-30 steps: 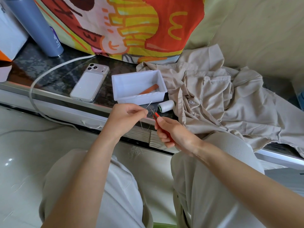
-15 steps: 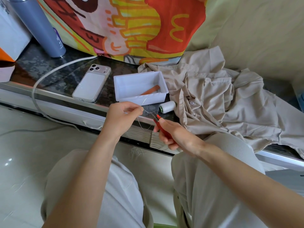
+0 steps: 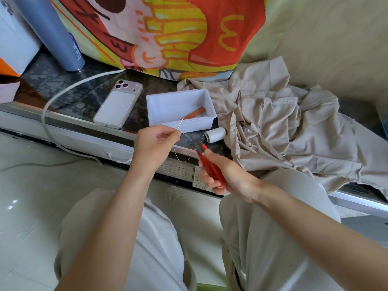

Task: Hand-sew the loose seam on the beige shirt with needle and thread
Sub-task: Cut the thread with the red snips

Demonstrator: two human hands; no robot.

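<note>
Head view. My left hand (image 3: 155,143) is raised over the front edge of the dark stone counter (image 3: 88,91). Its thumb and forefinger are pressed together on the lower end of the needle (image 3: 180,123), and the other fingers are curled loosely toward the palm. The needle points up and to the right, its tip crossing the front wall of the white plastic box (image 3: 178,95).

From the pinch a pale thread (image 3: 184,161) hangs in a slack loop and rises toward the tips of the red thread snips (image 3: 210,168). My right hand (image 3: 228,177) wraps the snips, with the fingers folded round the red handles and the dark blades pointing up and away from me. I cannot tell whether the blades are parted or whether they touch the thread.

The spool of white thread (image 3: 215,134) lies on its side on the counter, between the box's near right corner and the shirt. The beige shirt (image 3: 283,127) lies crumpled on the counter to the right of the box, with a button showing near the spool. Neither hand touches it.

An orange stick-shaped item (image 3: 194,112) lies inside the box. Left of the box a phone (image 3: 117,103) lies face down. A white cable (image 3: 63,95) curves off the counter, and a grey bottle (image 3: 52,32) stands at the back left beside a printed cloth (image 3: 168,28).
</note>
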